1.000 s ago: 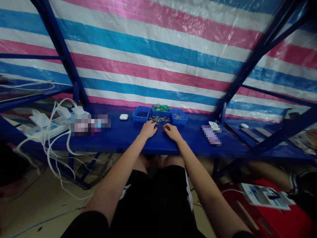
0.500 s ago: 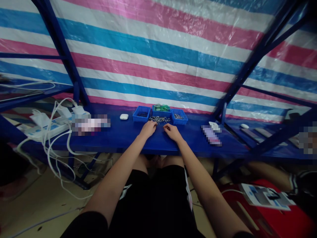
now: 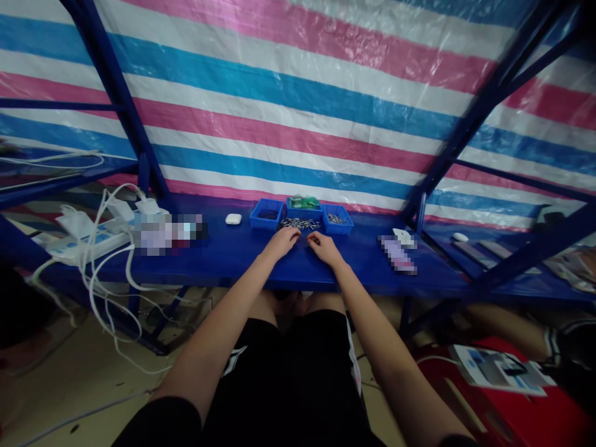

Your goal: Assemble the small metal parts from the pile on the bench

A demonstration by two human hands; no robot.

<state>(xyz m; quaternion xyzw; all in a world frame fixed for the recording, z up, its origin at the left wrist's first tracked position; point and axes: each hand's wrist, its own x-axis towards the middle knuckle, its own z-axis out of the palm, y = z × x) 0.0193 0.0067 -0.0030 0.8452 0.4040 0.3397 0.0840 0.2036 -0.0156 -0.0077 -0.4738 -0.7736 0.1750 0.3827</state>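
A pile of small shiny metal pieces, long and thin like screws (image 3: 302,224), lies on the blue table (image 3: 223,254) just beyond my hands. My left hand (image 3: 282,242) is at the near left of the pile, its fingers curled together and pointing right. Facing it across a small gap is my right hand (image 3: 325,248), with thumb and fingers drawn together. Anything between the fingertips of either hand is too small to make out. Around the pile stand a blue bin with dark pieces (image 3: 266,225), a bin with green bags (image 3: 303,198) and a bin with small metal parts (image 3: 338,230).
A white earphone case (image 3: 233,219) lies left of the bins. Farther left is a power strip (image 3: 93,244) with plugs and tangled white cables. A phone (image 3: 398,256) and a white charger (image 3: 403,236) lie to the right. Blue frame posts (image 3: 442,155) rise at both sides.
My left hand has moved a little to the right, away from the pile's left edge and closer to my right hand. My right hand has hardly moved.
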